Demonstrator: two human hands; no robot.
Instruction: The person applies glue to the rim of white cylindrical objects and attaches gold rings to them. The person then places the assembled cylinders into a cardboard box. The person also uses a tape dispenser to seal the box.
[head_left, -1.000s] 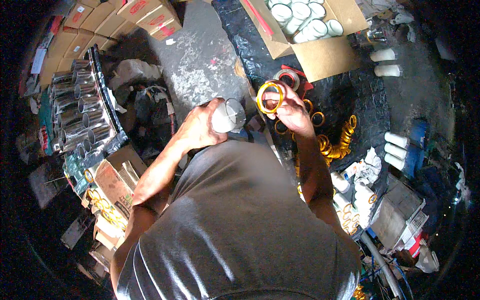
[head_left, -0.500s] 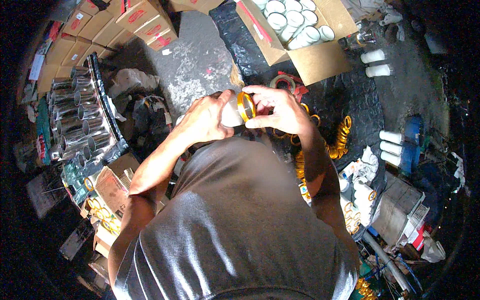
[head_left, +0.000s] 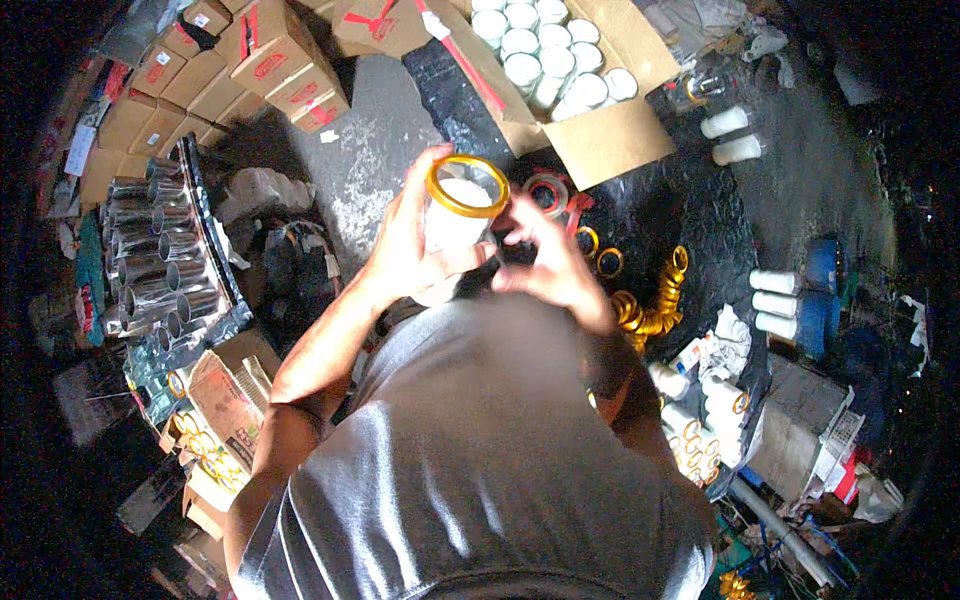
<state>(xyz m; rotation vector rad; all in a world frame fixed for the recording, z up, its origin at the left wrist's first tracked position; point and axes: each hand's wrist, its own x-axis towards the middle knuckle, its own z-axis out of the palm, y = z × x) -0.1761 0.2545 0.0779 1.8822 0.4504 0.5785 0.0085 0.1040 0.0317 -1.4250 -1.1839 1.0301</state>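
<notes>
My left hand (head_left: 412,235) is wrapped around a white cylindrical container (head_left: 457,232), which stands roughly upright in front of my chest. A shiny gold ring (head_left: 468,208) sits around its top rim, and I look down into the opening. Just to the right of the container is my right hand (head_left: 548,250), slightly blurred, with thumb and fingers apart and nothing seen between them. Whether its fingertips touch the container is hard to tell. Loose gold rings (head_left: 610,262) lie beyond my right hand, beside a curved row of stacked gold rings (head_left: 668,300).
An open carton (head_left: 610,145) of white cylinders stands ahead. Closed cardboard boxes (head_left: 290,70) are piled at far left, above rows of silvery tubes (head_left: 185,245). Tape rolls (head_left: 546,192) lie on black sheeting. White cylinders (head_left: 776,302) lie at right; gold-rimmed ones (head_left: 690,450) sit nearer.
The container has turned from lying sideways to upright, its gold ring now facing up. My right hand has let go of the ring and drawn slightly away. The view has shifted a little.
</notes>
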